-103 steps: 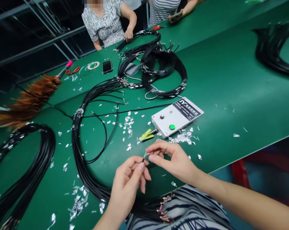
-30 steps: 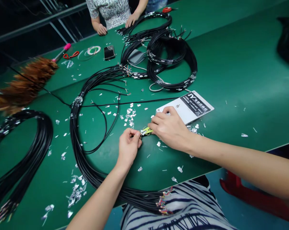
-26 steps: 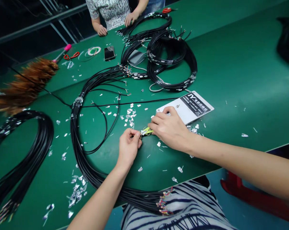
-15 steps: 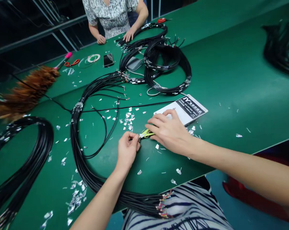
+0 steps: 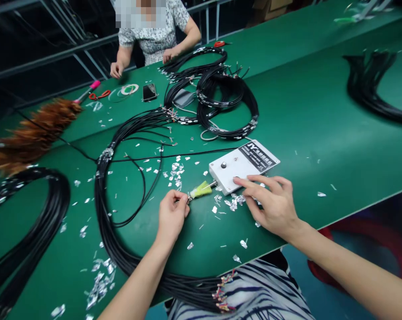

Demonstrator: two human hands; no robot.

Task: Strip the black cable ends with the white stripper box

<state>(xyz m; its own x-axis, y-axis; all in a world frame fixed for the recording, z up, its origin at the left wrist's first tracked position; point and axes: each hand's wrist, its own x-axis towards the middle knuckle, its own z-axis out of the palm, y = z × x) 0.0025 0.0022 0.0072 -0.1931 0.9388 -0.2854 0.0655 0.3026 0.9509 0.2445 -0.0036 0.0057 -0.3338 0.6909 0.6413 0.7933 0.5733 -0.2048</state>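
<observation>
My left hand (image 5: 172, 215) is closed in a pinch on a cable end, mostly hidden by the fingers. Thin wires from it meet a yellow-green clip (image 5: 201, 190). The clip sits on a metal shaft that sticks out of a white box (image 5: 228, 165) with a black label and a knob. Over the box's near edge reaches my right hand (image 5: 271, 202), open, its fingers stretched out and the index fingertip at a round black button on the top. A bundle of black cables (image 5: 102, 209) curves beneath my left forearm, its coloured wire ends by my lap.
Foil scraps (image 5: 101, 284) lie scattered over the green table (image 5: 307, 133). Coiled black cables (image 5: 251, 106), a phone (image 5: 149, 92), red-handled scissors (image 5: 100, 94) and a feather duster (image 5: 37, 133) lie around. Across the table sits a co-worker (image 5: 154, 44). More cables (image 5: 371, 84) lie at right.
My right hand has left the yellow-green clip and moved right to the box's button. The clip is now on the shaft. My left hand keeps its pinch. The co-worker's hands have shifted.
</observation>
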